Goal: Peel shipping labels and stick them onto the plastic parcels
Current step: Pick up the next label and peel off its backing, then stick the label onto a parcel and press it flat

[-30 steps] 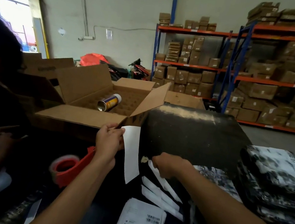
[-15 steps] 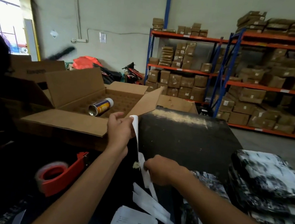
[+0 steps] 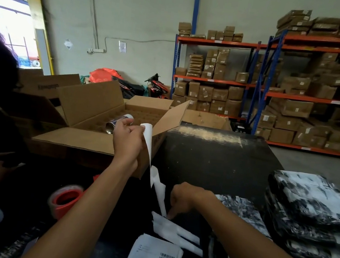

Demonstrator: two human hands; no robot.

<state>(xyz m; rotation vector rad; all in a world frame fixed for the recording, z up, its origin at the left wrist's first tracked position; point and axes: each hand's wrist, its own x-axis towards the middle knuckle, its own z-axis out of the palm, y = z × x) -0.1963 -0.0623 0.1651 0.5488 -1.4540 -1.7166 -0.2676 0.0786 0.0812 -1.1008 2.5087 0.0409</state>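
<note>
Left hand [image 3: 128, 139]: pinches label [image 3: 148, 141], half peeled.
Right hand [image 3: 185, 197]: pinches backing [image 3: 160, 194] below.
Left: stick on parcels [image 3: 313, 213].

Spray can [image 3: 115, 124]: hiding partly behind the left hand [image 3: 128, 139].
Label stack [image 3: 154, 257]: running off the bottom edge; print too small to read.
Parcels [image 3: 313, 213]: getting cropped at the right edge.

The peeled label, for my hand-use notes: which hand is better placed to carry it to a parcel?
Left, probably. The left hand pinches the label at its raised top end, while the right hand pins the backing strip low on the table.
</note>
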